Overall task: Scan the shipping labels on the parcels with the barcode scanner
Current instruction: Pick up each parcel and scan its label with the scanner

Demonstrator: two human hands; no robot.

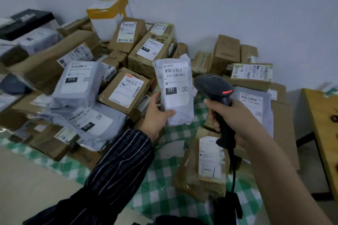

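My left hand (pixel 157 113) holds a mailer (pixel 180 113) upright, my right hand (pixel 233 118) grips the scanner (pixel 214 86) just beside it; I'd aim squarely at the top barcode (pixel 172 70)

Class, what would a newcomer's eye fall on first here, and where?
The grey plastic mailer bag with a white label, held upright at centre by the left hand. Just right of it, the right hand grips a black handheld barcode scanner; brown cardboard parcels pile behind.
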